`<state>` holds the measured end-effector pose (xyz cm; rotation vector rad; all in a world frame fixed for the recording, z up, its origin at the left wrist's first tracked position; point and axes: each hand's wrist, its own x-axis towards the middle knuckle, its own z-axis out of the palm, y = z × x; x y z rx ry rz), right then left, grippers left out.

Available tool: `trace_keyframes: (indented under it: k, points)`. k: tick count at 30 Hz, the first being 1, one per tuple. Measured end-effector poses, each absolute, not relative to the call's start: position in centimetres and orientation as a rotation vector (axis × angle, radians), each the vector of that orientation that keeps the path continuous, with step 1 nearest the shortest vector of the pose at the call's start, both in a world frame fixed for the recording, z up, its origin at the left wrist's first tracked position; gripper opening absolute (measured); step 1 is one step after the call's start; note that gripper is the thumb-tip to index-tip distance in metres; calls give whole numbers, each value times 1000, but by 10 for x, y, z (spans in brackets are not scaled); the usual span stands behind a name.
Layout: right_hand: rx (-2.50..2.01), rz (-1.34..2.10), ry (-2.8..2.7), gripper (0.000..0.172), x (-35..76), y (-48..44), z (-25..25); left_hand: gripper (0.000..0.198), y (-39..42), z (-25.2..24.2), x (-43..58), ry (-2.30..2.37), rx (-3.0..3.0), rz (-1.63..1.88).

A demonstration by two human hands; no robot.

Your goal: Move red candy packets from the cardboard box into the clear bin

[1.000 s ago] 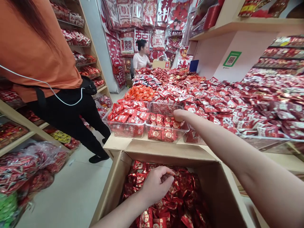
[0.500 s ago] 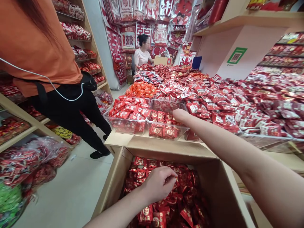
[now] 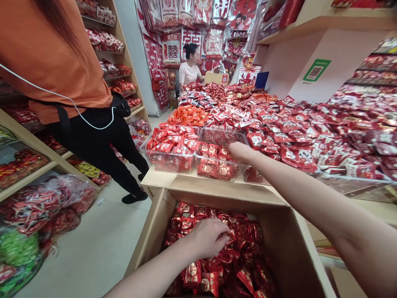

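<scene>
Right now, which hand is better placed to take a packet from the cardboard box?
Probably the left hand: it is right over the red packets in the cardboard box. The right hand is at the clear bin beyond the box.

Free gap inside cardboard box [image 3: 151, 231] between left grip [image 3: 212, 238] and right wall [image 3: 288, 248], right forearm [image 3: 294, 186] above far corner

On the pale wooden bench [image 3: 156, 178], clear plastic bins [image 3: 221, 134] sit side by side, with little red packets [image 3: 174, 141] inside.
</scene>
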<state>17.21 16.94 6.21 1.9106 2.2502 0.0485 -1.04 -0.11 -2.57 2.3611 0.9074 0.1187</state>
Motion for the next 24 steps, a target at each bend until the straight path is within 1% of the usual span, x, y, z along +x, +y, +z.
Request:
trace_keyframes:
  k: [2, 4, 7, 9, 12, 14, 17, 21, 24]
  points:
    - [1941, 128, 2360, 29, 169, 143, 73, 26, 1, -29, -15, 988, 2344, -51]
    - [1916, 216, 2595, 32, 166, 113, 80, 29, 2, -34, -18, 1042, 2312, -176]
    - [1781, 298, 2906, 30, 167, 89, 84, 34, 1, -43, -18, 1043, 2261, -308]
    - [1820, 212, 2853, 30, 171, 100, 83, 37, -1, -49, -15, 1003, 2231, -353]
    - [1858, -145, 2524, 27, 174, 139, 79, 40, -3, -54, -12, 962, 2200, -382]
    - [1778, -292, 2370, 22, 173, 162, 74, 42, -3, -55, -13, 958, 2190, -396]
    - [1724, -333, 2318, 16, 168, 177, 65, 44, 0, -55, -18, 987, 2176, -405]
    - [1716, -370, 2323, 21, 165, 177, 53, 45, 4, -57, -19, 1036, 2152, -411]
    - [1742, -387, 2343, 25, 167, 178, 49, 43, 4, -58, -16, 1040, 2138, -433]
